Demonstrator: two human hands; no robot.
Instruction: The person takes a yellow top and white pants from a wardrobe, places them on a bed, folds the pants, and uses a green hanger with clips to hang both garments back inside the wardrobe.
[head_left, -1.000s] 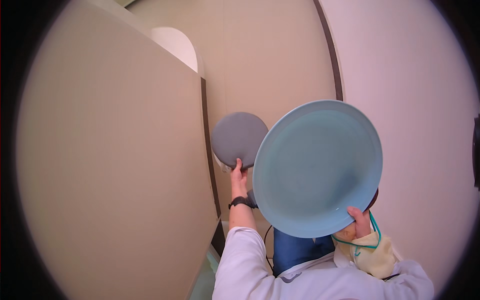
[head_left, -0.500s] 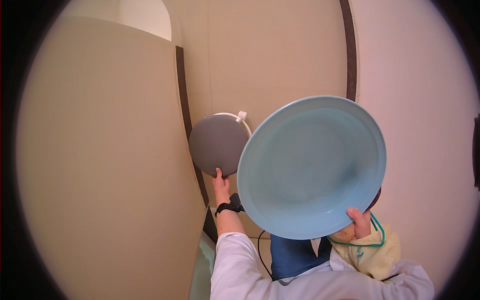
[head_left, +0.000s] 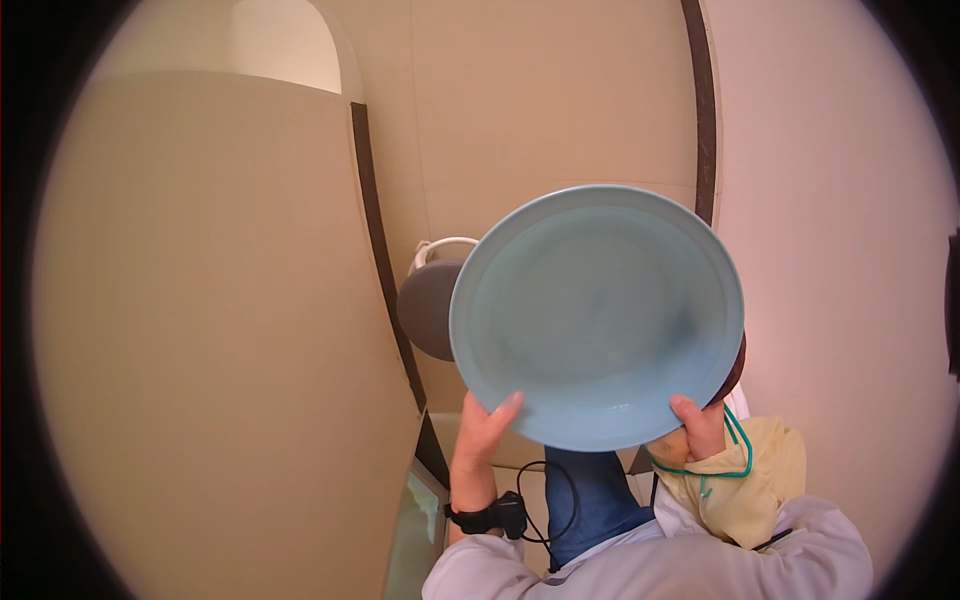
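Note:
A wide, round, light-blue basin (head_left: 600, 310) is held up in front of me, its inside facing me. My left hand (head_left: 483, 430) grips its near rim at the lower left, thumb over the edge and fingers out of sight behind. At the lower right, my right hand (head_left: 703, 428) holds the same rim in the same way. A pale yellow cloth bag (head_left: 755, 475) with a green cord (head_left: 735, 472) hangs about my right wrist. Something dark red (head_left: 735, 370) shows only in part behind the basin's right edge.
Left of the basin, partly covered by it, stands a stool with a round grey seat (head_left: 428, 310) and a white frame (head_left: 445, 243). A beige partition (head_left: 220, 320) runs along the left, a pale wall (head_left: 830, 300) along the right. A black cable (head_left: 550, 465) loops near my left wrist.
My left hand has left the grey stool seat and taken hold of the basin's rim. The basin has shifted left, covering more of the stool, which now appears folded or turned differently.

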